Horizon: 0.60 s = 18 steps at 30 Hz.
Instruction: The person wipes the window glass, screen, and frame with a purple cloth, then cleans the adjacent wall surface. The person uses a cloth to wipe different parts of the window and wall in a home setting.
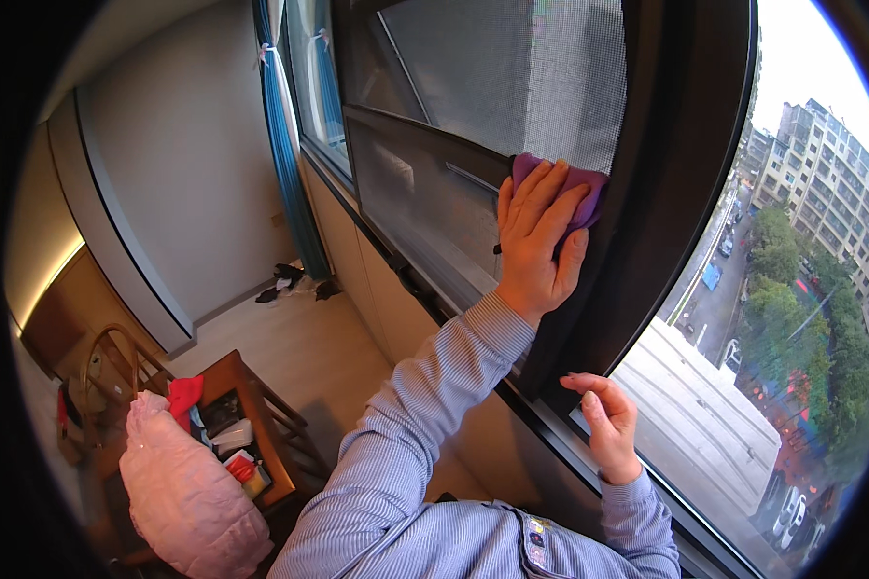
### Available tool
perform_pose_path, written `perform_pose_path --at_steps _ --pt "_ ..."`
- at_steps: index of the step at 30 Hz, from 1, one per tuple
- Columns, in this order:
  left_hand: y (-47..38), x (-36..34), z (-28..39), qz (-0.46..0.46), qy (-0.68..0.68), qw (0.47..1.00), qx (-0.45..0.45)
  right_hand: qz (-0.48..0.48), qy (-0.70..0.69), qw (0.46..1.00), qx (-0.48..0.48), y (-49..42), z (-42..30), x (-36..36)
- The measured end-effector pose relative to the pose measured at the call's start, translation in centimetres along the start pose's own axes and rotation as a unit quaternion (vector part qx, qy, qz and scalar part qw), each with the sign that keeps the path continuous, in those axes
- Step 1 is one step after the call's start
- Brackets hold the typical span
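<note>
My left hand [539,242] presses a folded purple cloth [590,192] flat against the dark window frame [641,159]. The cloth lies at the lower corner of a mesh window screen [572,79], beside the upright of the frame. Lower down, my right hand [612,427] is held by the frame's bottom corner, fingers bent and thumb apart, with nothing seen in it. Whether its fingertips touch the frame, I cannot tell. A lower screened pane [420,188] with a dark rail stands left of my left hand.
Right of me, a large glass pane looks onto a street, trees and a building [825,174]. At lower left, a wooden table [279,470] holds small items beside a pink cover [185,492]. Blue curtains [290,166] hang farther along. Dark items [290,279] lie on the floor.
</note>
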State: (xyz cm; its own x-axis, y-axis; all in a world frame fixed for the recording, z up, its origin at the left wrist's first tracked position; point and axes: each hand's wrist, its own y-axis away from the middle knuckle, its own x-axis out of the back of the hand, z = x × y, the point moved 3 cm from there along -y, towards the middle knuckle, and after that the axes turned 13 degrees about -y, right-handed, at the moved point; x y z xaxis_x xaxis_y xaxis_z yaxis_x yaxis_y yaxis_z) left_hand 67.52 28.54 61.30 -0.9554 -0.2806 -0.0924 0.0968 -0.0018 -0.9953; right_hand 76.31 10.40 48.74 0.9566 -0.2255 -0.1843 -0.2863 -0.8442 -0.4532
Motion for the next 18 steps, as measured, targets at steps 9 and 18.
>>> perform_pose_path --at_steps 9,18 --pt "-0.3 0.9 -9.6 -0.009 -0.006 1.000 -0.006 0.050 0.355 0.889 0.283 -2.0 -3.8 -2.8" --pt "-0.8 2.1 -27.9 0.021 -0.001 1.000 0.003 0.169 0.538 0.741 0.364 -9.0 0.0 -8.5"
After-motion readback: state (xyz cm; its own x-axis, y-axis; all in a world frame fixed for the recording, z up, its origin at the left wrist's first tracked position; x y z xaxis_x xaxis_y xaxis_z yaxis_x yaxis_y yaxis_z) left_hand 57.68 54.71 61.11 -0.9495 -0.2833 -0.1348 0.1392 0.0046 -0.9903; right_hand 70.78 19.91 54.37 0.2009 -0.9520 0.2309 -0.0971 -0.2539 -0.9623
